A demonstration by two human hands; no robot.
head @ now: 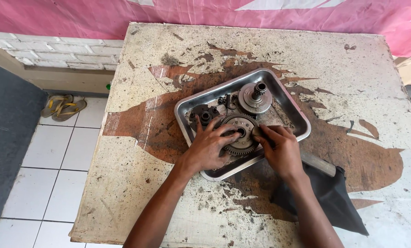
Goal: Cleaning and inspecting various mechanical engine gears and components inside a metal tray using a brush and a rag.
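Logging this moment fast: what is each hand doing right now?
Left hand: open, fingers spread on the toothed gear in the metal tray.
Right hand: closed around a tool handle at the gear's edge.

My single head camera looks steeply down from close above the table (334,64), which fills most of the frame; tiled floor (63,151) shows at left.
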